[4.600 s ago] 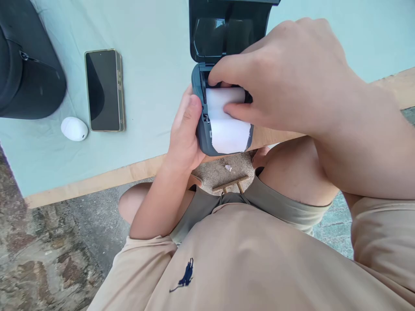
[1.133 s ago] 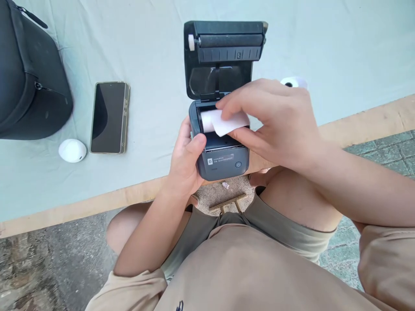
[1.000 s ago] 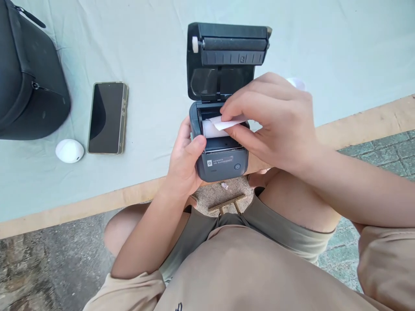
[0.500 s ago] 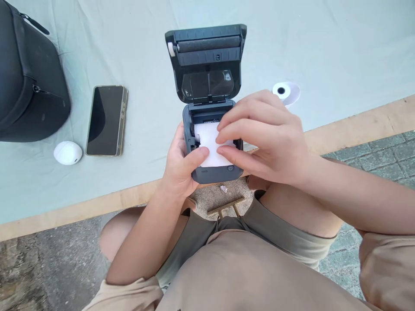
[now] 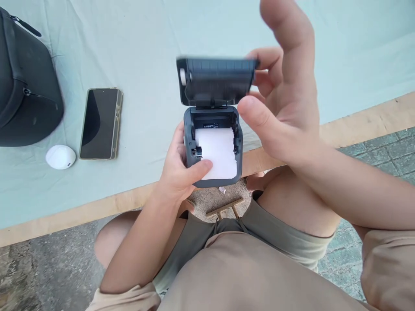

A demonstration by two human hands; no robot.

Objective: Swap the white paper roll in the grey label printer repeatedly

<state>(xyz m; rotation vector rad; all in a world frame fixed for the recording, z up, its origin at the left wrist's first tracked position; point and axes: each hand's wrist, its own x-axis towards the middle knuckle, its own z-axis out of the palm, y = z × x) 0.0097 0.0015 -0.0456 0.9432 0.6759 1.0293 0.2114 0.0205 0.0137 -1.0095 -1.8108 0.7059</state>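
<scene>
A small dark portable printer (image 5: 239, 170) is held in my left hand (image 5: 181, 166), which wraps its left side. The left thumb presses on the white paper (image 5: 217, 151) that lies over the bay and the front edge. Hinged at the back, the printer's lid (image 5: 217, 80) stands raised, its outer edge blurred. My right hand (image 5: 285, 95) is at the lid's right side with fingers spread. Some of its fingertips reach behind the lid's edge and seem to touch it, while the index finger points up and away.
To the left on the pale cloth (image 5: 145, 65) lie a phone (image 5: 100, 123) and a white rounded case (image 5: 60, 157). A black zippered bag (image 5: 29, 82) stands at the far left. The table's wooden edge (image 5: 129, 198) runs below the printer.
My right hand has left the paper and moved up to the lid. The lid is tipped further forward than before. The left hand keeps its hold, and the paper roll on the right is now hidden.
</scene>
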